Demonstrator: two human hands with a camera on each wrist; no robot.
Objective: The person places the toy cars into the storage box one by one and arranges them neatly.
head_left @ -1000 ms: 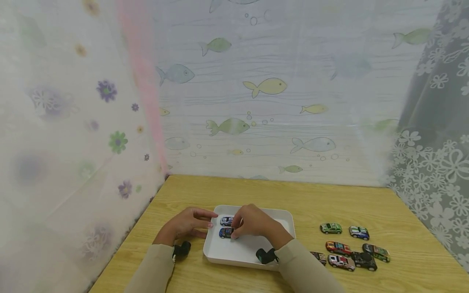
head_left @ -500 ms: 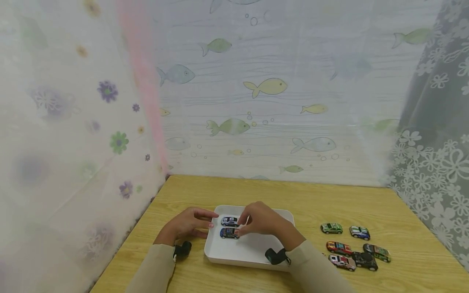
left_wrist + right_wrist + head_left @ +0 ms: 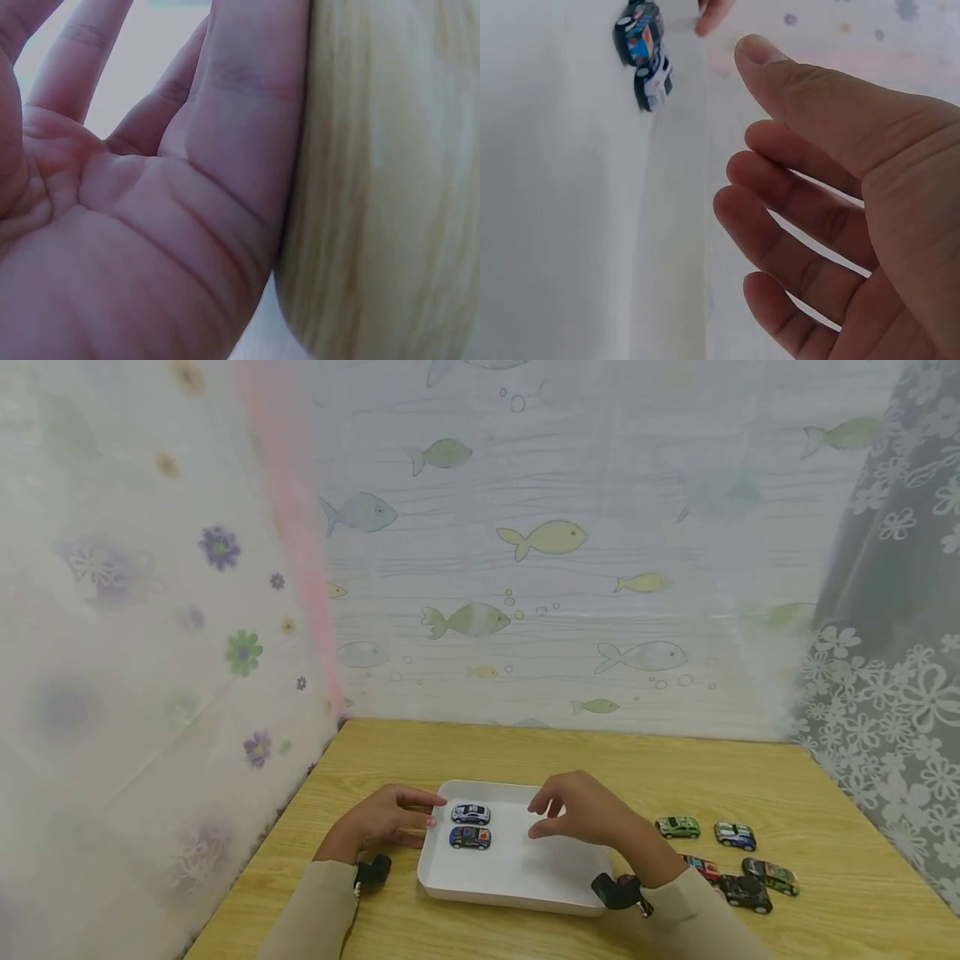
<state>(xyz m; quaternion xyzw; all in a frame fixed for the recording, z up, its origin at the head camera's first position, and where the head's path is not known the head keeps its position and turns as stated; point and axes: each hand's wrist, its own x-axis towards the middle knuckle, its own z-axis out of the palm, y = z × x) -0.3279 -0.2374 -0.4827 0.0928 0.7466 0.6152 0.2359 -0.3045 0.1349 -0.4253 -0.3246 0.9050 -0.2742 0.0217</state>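
Note:
Two toy cars stand side by side at the left end of a white tray (image 3: pixel 517 881): a white-and-black toy car (image 3: pixel 471 813) behind, a blue-and-black toy car (image 3: pixel 470 837) in front. My left hand (image 3: pixel 386 817) rests at the tray's left rim, its fingers loosely bent and only the tips at the edge. In the left wrist view its palm (image 3: pixel 150 225) holds nothing. Above the tray's right half hovers my right hand (image 3: pixel 588 810), fingers relaxed and apart. Nothing lies between its thumb and fingers in the right wrist view either.
On the wooden table (image 3: pixel 420 935), right of the tray, lie several more toy cars, among them a green toy car (image 3: pixel 678 827), a white-and-blue toy car (image 3: pixel 736 836) and a black toy car (image 3: pixel 746 894). My right forearm partly covers this group. Patterned curtains (image 3: pixel 555 610) surround the table.
My right hand has let go of the blue-and-black toy car and moved right, away from both cars in the tray. My left hand has stayed at the rim.

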